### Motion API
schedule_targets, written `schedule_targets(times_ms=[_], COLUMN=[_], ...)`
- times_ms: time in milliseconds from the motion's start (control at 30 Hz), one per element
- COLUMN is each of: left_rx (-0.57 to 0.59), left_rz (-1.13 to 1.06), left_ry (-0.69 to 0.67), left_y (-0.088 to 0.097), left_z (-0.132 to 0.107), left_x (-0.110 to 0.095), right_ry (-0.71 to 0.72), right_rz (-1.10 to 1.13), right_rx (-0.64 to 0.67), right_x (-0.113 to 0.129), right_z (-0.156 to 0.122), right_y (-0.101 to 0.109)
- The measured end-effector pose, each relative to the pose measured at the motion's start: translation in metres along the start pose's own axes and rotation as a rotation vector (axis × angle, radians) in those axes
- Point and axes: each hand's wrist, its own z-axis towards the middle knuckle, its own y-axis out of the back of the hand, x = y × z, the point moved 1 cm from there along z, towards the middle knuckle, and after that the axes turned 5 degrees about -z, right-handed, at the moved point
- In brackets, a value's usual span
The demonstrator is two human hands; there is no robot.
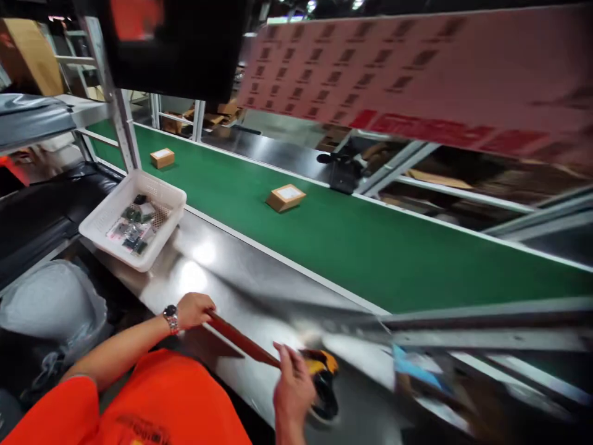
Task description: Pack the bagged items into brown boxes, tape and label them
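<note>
A thin flat piece of brown cardboard (pixel 243 340) is held edge-on above the metal bench, tilted down to the right. My left hand (pixel 197 310), with a watch on its wrist, is closed on the cardboard's left end. At the other end, my right hand (pixel 293 386) pinches it between thumb and fingers. Just beyond my right hand lies a yellow-and-black handheld device (pixel 327 386), blurred and partly hidden, perhaps a scanner. A white plastic basket (pixel 104 238) with several small bagged items stands at the bench's left end.
A green conveyor belt (pixel 370 247) runs behind the metal bench (pixel 222 266), carrying a small carton (pixel 285 198) and another carton (pixel 162 158). A pink sheet of barcodes (pixel 417 80) and a dark screen (pixel 176 55) hang overhead. A metal rail (pixel 486 337) borders the right.
</note>
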Motion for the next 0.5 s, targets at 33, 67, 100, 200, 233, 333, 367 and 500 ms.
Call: schedule_targets(times_ms=[33, 67, 100, 200, 233, 333, 367, 500], left_rx=[-0.105, -0.209, -0.305, -0.500, -0.515, -0.511, -0.510, -0.385], left_rz=[-0.019, -0.055, -0.112, -0.365, -0.427, -0.476, -0.467, -0.359], left_ry=[0.028, 0.064, 0.110, 0.238, 0.256, 0.270, 0.267, 0.170], left_y=[-0.013, -0.024, -0.034, -0.059, -0.065, -0.078, -0.080, -0.085], left_z=[0.005, 0.009, 0.012, 0.019, 0.020, 0.021, 0.021, 0.023], left_x=[0.007, 0.012, 0.017, 0.024, 0.024, 0.020, 0.018, 0.010], right_ry=[-0.031, -0.054, -0.072, -0.098, -0.098, -0.116, -0.134, -0.235], right_rz=[0.010, 0.035, 0.066, 0.149, 0.165, 0.206, 0.219, 0.292], right_rx=[0.070, 0.148, 0.222, 0.395, 0.439, 0.518, 0.516, 0.365], right_x=[-0.005, -0.010, -0.014, -0.020, -0.020, -0.022, -0.023, -0.023], right_z=[0.003, 0.005, 0.005, 0.002, 0.001, 0.002, 0.005, 0.014], right_y=[0.002, 0.004, 0.004, 0.004, 0.004, 0.006, 0.007, 0.003])
